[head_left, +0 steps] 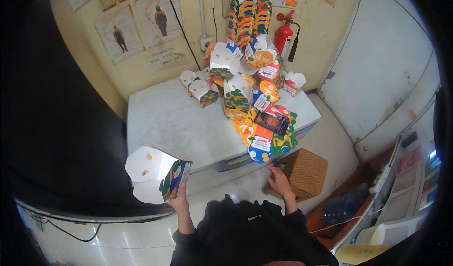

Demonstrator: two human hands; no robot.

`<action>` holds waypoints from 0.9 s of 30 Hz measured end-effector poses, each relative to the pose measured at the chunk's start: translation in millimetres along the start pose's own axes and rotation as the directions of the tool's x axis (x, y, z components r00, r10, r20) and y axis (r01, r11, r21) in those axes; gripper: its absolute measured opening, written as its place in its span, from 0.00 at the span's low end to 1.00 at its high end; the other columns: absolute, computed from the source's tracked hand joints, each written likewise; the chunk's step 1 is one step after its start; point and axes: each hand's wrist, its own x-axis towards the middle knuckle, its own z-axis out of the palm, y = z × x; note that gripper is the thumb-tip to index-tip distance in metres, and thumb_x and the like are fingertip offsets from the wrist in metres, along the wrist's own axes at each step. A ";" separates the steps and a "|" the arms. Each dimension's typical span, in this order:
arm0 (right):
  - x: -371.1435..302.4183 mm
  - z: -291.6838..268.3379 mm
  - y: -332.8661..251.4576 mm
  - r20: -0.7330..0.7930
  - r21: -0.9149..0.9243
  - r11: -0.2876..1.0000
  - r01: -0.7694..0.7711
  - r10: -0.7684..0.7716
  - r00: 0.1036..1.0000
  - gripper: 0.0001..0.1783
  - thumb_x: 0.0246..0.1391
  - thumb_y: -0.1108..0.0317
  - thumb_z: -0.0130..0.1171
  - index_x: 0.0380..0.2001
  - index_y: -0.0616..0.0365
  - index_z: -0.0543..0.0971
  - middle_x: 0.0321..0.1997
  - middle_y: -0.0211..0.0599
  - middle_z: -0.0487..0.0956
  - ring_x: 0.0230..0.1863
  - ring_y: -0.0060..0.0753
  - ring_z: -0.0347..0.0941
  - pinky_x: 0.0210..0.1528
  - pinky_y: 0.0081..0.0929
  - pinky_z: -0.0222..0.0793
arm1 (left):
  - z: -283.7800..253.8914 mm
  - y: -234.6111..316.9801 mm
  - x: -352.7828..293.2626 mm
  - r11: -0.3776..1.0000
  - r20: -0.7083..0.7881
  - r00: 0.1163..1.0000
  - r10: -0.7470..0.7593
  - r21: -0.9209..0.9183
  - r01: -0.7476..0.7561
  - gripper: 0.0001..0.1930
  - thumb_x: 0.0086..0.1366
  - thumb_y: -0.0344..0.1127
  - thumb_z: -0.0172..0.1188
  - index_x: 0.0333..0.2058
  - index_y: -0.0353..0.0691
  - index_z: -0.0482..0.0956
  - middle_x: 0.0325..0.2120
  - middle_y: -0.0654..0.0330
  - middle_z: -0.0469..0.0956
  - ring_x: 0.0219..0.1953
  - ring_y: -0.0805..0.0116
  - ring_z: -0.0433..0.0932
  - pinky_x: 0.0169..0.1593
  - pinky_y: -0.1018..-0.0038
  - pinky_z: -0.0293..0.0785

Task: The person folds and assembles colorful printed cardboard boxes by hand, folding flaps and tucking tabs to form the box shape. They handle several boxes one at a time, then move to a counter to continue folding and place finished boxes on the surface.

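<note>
My left hand (pixel 178 197) grips an unfolded paper food box (pixel 155 174) by its printed side. The box has a white inside, raised flaps and green, blue and orange patterns outside. My right hand (pixel 281 183) is empty, its fingers apart, in front of the grey-topped chest (pixel 170 124) near the chest's front edge. Just beyond it, flat printed box blanks (pixel 262 145) are spread at the chest's front right. A dark phone-like slab (pixel 272 123) lies on them. Behind, several formed boxes (pixel 236 94) are heaped together.
Tall nested stacks of printed boxes (pixel 247 18) rise against the wall. A red fire extinguisher (pixel 284 37) hangs beside them. A woven brown stool or basket (pixel 306 174) stands on the floor by my right hand. At the right is a cluttered shelf (pixel 396 195).
</note>
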 end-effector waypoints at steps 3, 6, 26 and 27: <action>45.7 -20.2 -11.1 -0.154 -0.027 0.995 0.095 -0.098 0.983 0.28 0.47 0.66 0.60 0.53 0.55 0.67 0.52 0.50 0.69 0.54 0.52 0.64 0.55 0.40 0.61 | 41.3 -11.2 13.3 0.997 0.044 0.996 -0.077 0.002 0.077 0.19 0.52 0.25 0.64 0.44 0.29 0.73 0.42 0.54 0.75 0.43 0.66 0.74 0.50 0.71 0.69; 90.2 -53.1 -4.2 -0.244 -0.076 0.992 0.099 -0.115 0.963 0.32 0.47 0.67 0.61 0.56 0.58 0.63 0.53 0.52 0.67 0.55 0.54 0.62 0.57 0.40 0.58 | 77.2 -17.1 17.6 0.994 0.181 0.983 0.017 0.100 -0.036 0.14 0.54 0.27 0.62 0.40 0.30 0.77 0.40 0.56 0.77 0.42 0.65 0.75 0.47 0.71 0.70; 330.1 -89.2 168.6 0.079 -0.234 0.886 0.401 -0.393 0.916 0.21 0.57 0.64 0.44 0.51 0.67 0.63 0.48 0.55 0.65 0.50 0.56 0.59 0.51 0.45 0.53 | 208.8 -67.4 -125.8 0.950 -0.901 0.433 0.019 0.152 0.274 0.34 0.60 0.48 0.54 0.55 0.25 0.60 0.56 0.46 0.62 0.59 0.55 0.59 0.62 0.60 0.50; 331.4 -90.1 171.6 0.047 -0.253 0.878 0.406 -0.408 0.912 0.22 0.57 0.64 0.44 0.50 0.67 0.62 0.48 0.55 0.65 0.49 0.56 0.59 0.51 0.45 0.53 | 216.8 -69.9 -138.0 0.962 -0.910 0.415 -0.006 0.108 0.251 0.33 0.59 0.45 0.55 0.55 0.25 0.60 0.55 0.47 0.63 0.58 0.56 0.61 0.62 0.62 0.52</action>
